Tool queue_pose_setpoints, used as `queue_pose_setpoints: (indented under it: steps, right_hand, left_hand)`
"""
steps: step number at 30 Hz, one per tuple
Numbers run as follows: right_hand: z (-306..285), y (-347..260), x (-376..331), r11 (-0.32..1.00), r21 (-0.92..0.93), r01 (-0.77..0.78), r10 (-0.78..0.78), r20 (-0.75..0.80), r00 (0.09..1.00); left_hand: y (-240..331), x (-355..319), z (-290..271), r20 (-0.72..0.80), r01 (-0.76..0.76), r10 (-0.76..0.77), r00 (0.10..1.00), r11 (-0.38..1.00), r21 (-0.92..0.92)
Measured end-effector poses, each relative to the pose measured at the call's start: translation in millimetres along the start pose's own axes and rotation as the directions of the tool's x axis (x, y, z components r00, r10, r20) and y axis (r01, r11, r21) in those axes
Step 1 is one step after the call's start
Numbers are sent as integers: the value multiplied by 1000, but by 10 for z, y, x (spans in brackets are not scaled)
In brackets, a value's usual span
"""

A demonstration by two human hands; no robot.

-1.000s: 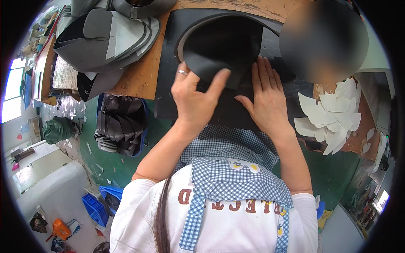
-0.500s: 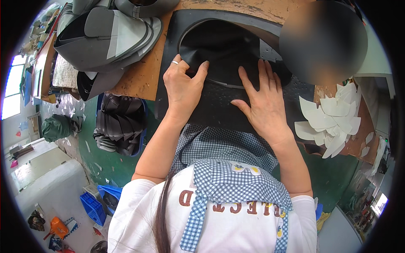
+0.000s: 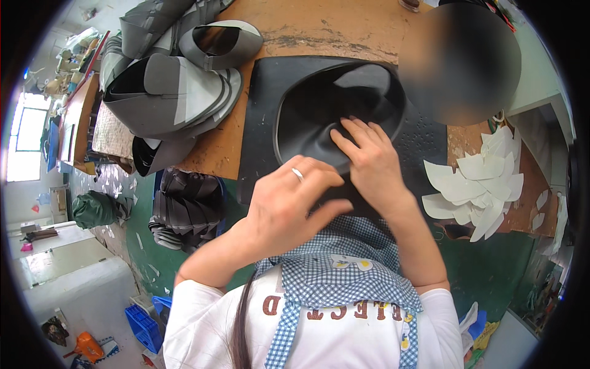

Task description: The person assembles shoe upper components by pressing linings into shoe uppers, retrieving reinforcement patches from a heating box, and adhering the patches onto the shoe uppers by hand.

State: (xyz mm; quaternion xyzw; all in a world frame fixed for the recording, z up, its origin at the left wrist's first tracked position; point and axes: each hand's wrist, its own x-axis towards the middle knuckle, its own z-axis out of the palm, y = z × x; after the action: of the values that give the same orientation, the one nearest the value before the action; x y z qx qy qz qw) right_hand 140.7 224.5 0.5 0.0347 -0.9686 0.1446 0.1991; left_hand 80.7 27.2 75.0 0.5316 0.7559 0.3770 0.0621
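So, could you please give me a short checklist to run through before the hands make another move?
1. Black piece resting on the mat: ok, the black piece lies over the black mat.
2. Right hand on the piece: ok, the right hand has its fingers spread on it.
3. Left hand gripping the edge: cannot tell, the left hand is by the near edge, thumb and fingers apart.
4. Piece flat: not ok, its sides curve up.
5. White cut pieces apart from the black piece: ok, off to the right.
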Motion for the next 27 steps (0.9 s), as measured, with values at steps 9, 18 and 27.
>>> queue_pose_setpoints:
  steps: [9,18,27]
  right_hand:
    - [-627,229,-249,930,362,-59,-62,313,948]
    - [-348,120,-93,903,363,-231,218,79,973]
    - [-461,207,-198,826,460,-326,165,356,920]
  left_hand:
    - [-600,286,10,328,-38,-20,944,985,169]
    - [-367,41,132,317,-102,80,945,993,55]
    - [-670,111,-89,458,312,-187,869,926,-213]
